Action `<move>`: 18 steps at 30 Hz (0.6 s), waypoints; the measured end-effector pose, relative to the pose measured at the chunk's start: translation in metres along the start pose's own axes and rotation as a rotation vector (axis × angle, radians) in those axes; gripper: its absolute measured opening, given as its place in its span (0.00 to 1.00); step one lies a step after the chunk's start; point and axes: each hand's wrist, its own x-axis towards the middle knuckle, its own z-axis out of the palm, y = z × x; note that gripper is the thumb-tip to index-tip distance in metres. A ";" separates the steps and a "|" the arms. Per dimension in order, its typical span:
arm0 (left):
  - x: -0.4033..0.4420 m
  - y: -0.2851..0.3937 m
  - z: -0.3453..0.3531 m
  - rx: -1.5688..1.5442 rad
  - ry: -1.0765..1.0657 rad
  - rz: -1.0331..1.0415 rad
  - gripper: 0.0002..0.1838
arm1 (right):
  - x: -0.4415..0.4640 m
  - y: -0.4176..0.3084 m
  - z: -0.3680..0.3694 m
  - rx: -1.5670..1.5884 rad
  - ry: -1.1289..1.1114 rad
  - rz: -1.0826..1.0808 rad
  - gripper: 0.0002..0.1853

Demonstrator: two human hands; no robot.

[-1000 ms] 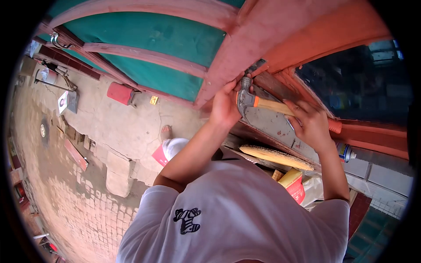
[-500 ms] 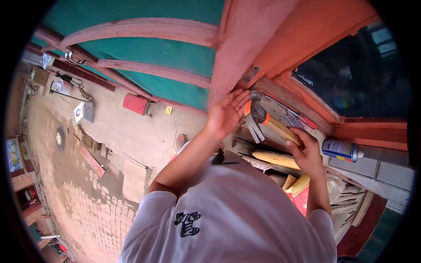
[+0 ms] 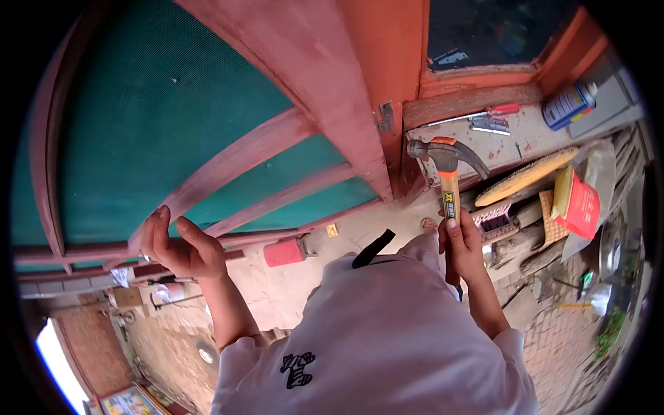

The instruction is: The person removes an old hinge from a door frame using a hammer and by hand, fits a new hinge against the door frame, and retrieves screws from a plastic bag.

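My right hand (image 3: 465,250) is wrapped round the wooden handle of a claw hammer (image 3: 445,162), its head pointing up beside the sill. My left hand (image 3: 183,249) is raised at the left, its fingers bent and apart with nothing in them, by the edge of the pink-framed door (image 3: 339,83) with green mesh (image 3: 159,117). A metal hinge plate (image 3: 386,117) is fixed on the orange frame. On the ledge (image 3: 443,133) lie a red-handled screwdriver (image 3: 501,109) and some small metal pieces (image 3: 490,125).
A blue spray can (image 3: 570,106) stands at the right end of the ledge. Below it are a yellow round mat (image 3: 526,177), a red and yellow bag (image 3: 576,205) and stacked wood. A red stool (image 3: 284,252) stands on the ground beyond the door.
The view has swung left. My left hand has left the door frame by the hinge plate and moved far left. The hammer has come away from the frame and now points upward.
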 end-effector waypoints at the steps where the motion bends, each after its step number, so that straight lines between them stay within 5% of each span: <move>1: 0.007 -0.023 0.002 0.040 -0.066 0.095 0.13 | -0.003 0.020 0.022 0.075 0.070 -0.016 0.15; 6: 0.016 -0.072 0.001 0.029 -0.234 0.436 0.20 | -0.010 0.079 0.120 0.291 0.341 -0.123 0.17; 18: 0.013 -0.070 0.001 0.088 -0.348 0.593 0.16 | 0.049 0.114 0.189 0.256 0.648 -0.257 0.16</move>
